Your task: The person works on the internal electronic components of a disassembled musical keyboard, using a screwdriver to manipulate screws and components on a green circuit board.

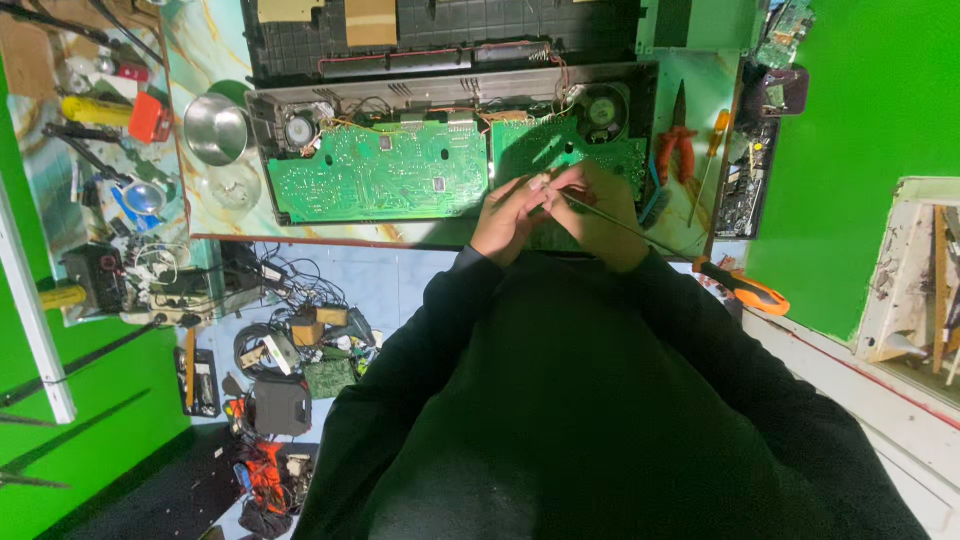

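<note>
Both hands sit at the desk's near edge: right hand (605, 215) gripping a long orange-handled screwdriver (680, 255), left hand (505, 220) pinching its tip over the green circuit board (380, 175). Orange pliers (678, 145) further right.

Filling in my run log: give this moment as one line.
left hand: at small part | right hand: holds screwdriver | under hands: green circuit board

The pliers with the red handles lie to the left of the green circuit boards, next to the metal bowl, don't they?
Not quite: in the head view the pliers lie to the right of the green circuit boards, beside a screwdriver. The metal bowl sits on the opposite, left side.
</note>
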